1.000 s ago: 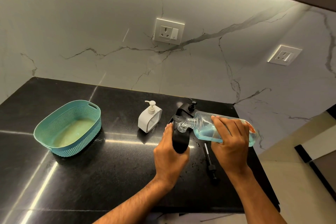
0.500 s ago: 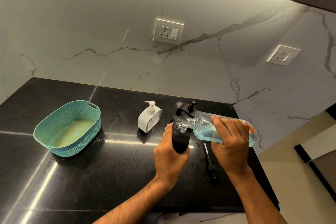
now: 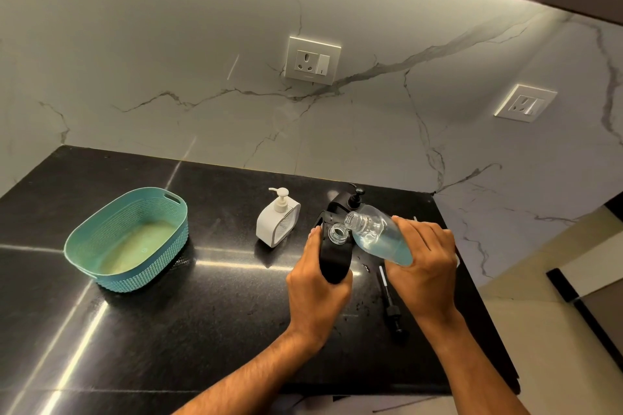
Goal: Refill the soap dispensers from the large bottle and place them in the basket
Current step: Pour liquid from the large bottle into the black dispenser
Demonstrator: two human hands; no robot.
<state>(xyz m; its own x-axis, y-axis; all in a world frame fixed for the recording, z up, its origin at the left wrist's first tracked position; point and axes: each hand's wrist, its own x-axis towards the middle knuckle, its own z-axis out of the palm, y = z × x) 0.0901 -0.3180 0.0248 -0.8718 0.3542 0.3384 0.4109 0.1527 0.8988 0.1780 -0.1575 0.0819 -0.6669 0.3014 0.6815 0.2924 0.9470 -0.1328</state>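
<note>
Right then, left hand (image 3: 317, 283) gripped the black dispenser (image 3: 332, 259) w/ fingers curled round its body, cap off, clear neck open on top. Right hand (image 3: 423, 266) held the large bottle (image 3: 377, 236), fingers wrapped round it, tilted, mouth just above and beside the dispenser's neck, blue liquid inside. White dispenser (image 3: 277, 221) stood upright on the tabletop (image 3: 202, 313) nearby, left. Teal basket (image 3: 129, 239) sat well apart, far left. Loose black pump (image 3: 391, 305) lay on the tabletop under the right hand. A 2nd black dispenser (image 3: 350, 200) stood behind.
</note>
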